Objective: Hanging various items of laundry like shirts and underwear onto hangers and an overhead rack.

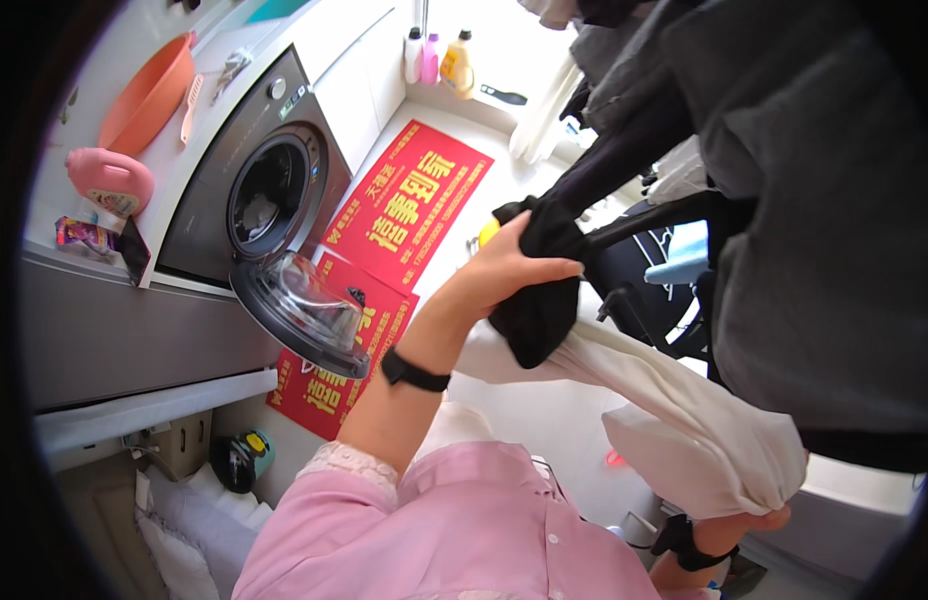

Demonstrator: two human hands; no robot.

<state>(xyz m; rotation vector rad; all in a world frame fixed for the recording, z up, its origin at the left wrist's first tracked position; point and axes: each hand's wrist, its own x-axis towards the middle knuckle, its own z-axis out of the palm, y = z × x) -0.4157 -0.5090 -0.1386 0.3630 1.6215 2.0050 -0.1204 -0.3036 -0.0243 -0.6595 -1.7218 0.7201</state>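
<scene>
My left hand [501, 266] grips a bunched black cloth garment [543, 315] in front of my chest, thumb stretched across it. To the lower right, my right hand [764, 519] is closed on the end of a cream-white garment [674, 390]. That pale cloth stretches from the right hand up to just under the black one, where its far part is partly covered. Most of my right hand's fingers are hidden by the fabric. Large dark grey clothes [816, 187] hang close on the right, and black cloth links them to the area near my left hand.
A front-loading washing machine [231, 180] stands left, its round door [303, 322] swung out and cloth inside. Red mats [408, 202] bearing writing lie on the floor. An orange basin [149, 94] and pink detergent bottle [111, 180] are on the counter. Bottles [456, 66] stand by the window.
</scene>
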